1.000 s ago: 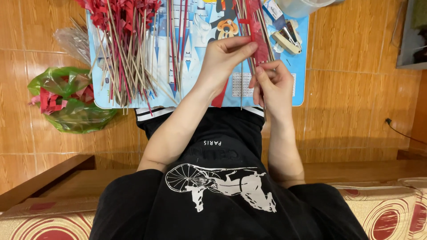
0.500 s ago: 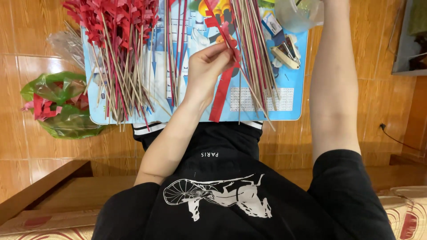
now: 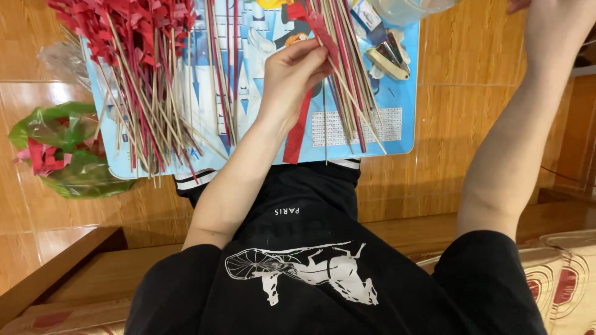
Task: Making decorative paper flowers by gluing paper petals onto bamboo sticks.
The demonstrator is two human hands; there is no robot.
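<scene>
The left hand (image 3: 292,71) pinches a red paper strip (image 3: 298,127) against a thin stick (image 3: 325,124). The right hand (image 3: 552,25) reaches up, its fingers cut off from view; its grip cannot be told.

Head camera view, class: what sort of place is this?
Probably a home floor used for craft work: glossy orange floor tiles, a plastic mat piled with bamboo sticks, and a patterned cushion.

Black short-sleeved T-shirt (image 3: 323,291) with white print of a figure and a wheel; black shorts (image 3: 298,198) with white side stripes. Bare forearms, left hand (image 3: 292,71), right hand (image 3: 555,25).
</scene>
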